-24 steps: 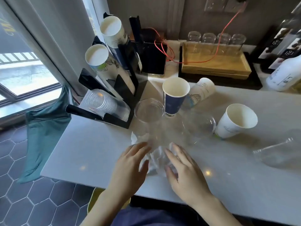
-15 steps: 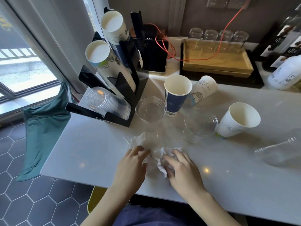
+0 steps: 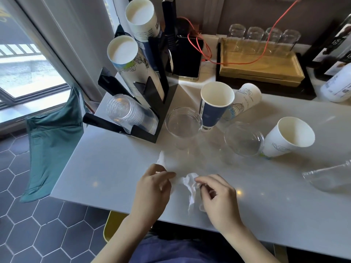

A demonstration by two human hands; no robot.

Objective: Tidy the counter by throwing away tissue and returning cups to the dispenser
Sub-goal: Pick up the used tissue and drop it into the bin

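White crumpled tissue (image 3: pixel 187 184) lies on the pale counter (image 3: pixel 106 160) near its front edge. My left hand (image 3: pixel 152 188) pinches its left part and my right hand (image 3: pixel 218 196) pinches its right part, bunching it between them. Behind stand a blue paper cup (image 3: pixel 214 105), a clear plastic cup (image 3: pixel 183 122), another clear cup (image 3: pixel 243 138) and a white paper cup (image 3: pixel 286 137) leaning on its side. One more white paper cup (image 3: pixel 245 99) lies tipped behind the blue one. The black cup dispenser (image 3: pixel 161 103) at the left holds stacks of paper and clear cups.
A clear cup (image 3: pixel 330 177) lies on its side at the right edge. A wooden tray (image 3: pixel 260 67) with upturned glasses, a black device with a red cable (image 3: pixel 190 56) and a white bottle (image 3: pixel 340 86) sit at the back. A green cloth (image 3: pixel 51 137) hangs off the left.
Both hands went from lying flat on the tissue to pinching it, and they have drawn it together and a little toward me. The camera has come closer to the counter.
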